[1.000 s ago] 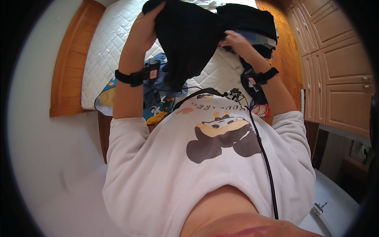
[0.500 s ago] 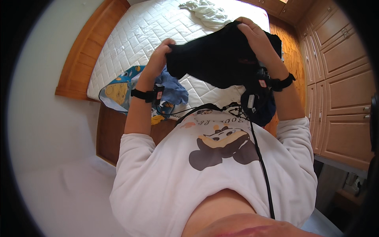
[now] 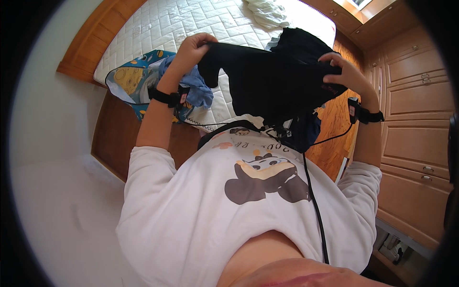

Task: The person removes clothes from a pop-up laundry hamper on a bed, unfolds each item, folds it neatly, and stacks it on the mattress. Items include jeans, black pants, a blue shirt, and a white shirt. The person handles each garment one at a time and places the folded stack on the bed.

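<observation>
The left hand (image 3: 197, 48) pinches one upper corner of a dark black cloth garment (image 3: 267, 79); the right hand (image 3: 348, 74) has thumb and fingers parted at its opposite end, contact hard to tell. The garment hangs over a white quilted mattress (image 3: 167, 28), near a crumpled light-blue cloth (image 3: 196, 88).

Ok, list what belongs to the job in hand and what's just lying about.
Job in hand: black garment, pinched by the left hand; the right hand at its other side.

Lying about, seemingly: crumpled pale cloth, blue clothing, patterned blue fabric.
</observation>
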The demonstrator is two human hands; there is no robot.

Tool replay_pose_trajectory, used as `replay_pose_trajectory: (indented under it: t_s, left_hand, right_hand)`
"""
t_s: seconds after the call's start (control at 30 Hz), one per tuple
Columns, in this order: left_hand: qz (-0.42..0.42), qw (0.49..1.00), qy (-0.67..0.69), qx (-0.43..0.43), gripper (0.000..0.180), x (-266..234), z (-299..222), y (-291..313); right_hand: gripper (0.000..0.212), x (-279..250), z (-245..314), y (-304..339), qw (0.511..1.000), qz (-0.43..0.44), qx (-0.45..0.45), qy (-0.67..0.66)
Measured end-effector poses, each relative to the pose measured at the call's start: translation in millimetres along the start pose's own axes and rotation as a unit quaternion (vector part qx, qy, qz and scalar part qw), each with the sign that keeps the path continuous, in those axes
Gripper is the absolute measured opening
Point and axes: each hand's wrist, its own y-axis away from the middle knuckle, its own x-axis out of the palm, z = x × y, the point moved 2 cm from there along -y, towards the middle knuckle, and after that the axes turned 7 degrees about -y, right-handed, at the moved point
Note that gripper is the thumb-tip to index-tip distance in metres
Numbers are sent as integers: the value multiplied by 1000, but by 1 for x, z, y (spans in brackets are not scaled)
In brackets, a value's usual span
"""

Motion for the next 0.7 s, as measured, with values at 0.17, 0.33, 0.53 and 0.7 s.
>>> replay_pose_trajectory:
  t_s: [0.17, 0.33, 0.53, 0.7]
  left_hand:
    - [-81, 989, -107, 55, 20, -10, -5, 3]
    - [-61, 986, -124, 88, 21, -38, -34, 9]
    - [-20, 954, 289, -75, 39, -69, -48, 13]
    - [10, 922, -304, 237, 51, -1, 4, -13]
  right_hand:
    - [37, 4, -51, 15, 971, 109, 154, 150]
    - [24, 0, -68, 35, 981, 82, 176, -1]
    - [34, -11, -50, 63, 835, -87, -29, -543]
    - [40, 82, -75, 56, 905, -188, -79, -373]
